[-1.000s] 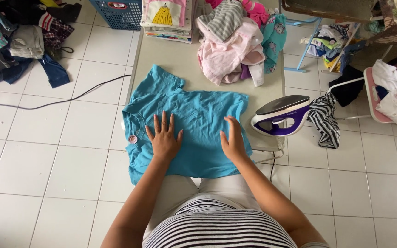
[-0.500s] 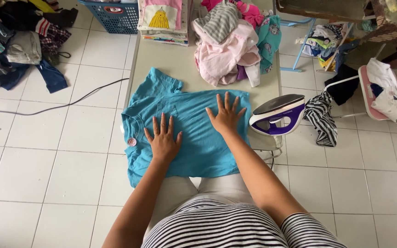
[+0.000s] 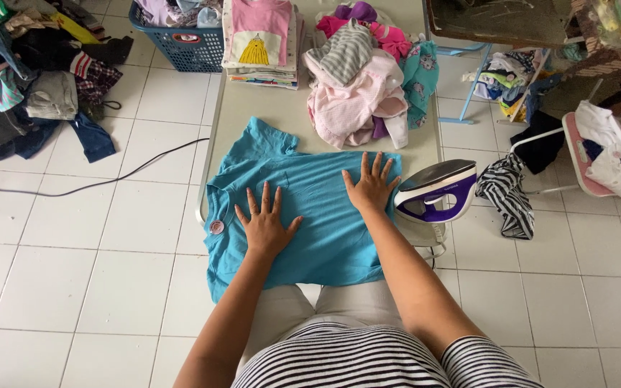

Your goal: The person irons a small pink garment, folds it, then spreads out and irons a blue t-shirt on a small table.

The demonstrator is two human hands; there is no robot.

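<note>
Head view, looking down.

Left hand (image 3: 266, 223): flat, fingers spread, palm pressed on the blue shirt (image 3: 303, 208), gripping nothing; sits toward the shirt's near-left part.

Right hand (image 3: 370, 185): flat, fingers spread, palm down on the same shirt, gripping nothing; set farther from the body than the left hand, near the shirt's right edge.

Blue shirt: spread flat across the counter (image 3: 253, 108), under both hands; near edge hangs over the counter's front toward the body; one sleeve points away, beyond the left hand; small round pink badge (image 3: 216, 227) on the cloth, just left of the left hand.

Iron (image 3: 436, 190): white and purple, lying at the counter's right edge, just right of the right hand, not touching it.

Heap of loose clothes (image 3: 364, 86): pink, striped grey and teal pieces, on the counter beyond the right hand, its near edge close to the shirt's far edge.

Stack of folded clothes (image 3: 261, 39): pink piece with a yellow figure on top, on the counter well beyond the left hand.

Blue laundry basket (image 3: 181, 43): on the floor, far left of the folded stack.

Dark pile of clothes (image 3: 30, 79): on the tiled floor, well left of the left hand; black cable (image 3: 88, 185) running across the tiles from there toward the counter.

Striped black-and-white cloth (image 3: 508, 190): on the floor right of the iron.
</note>
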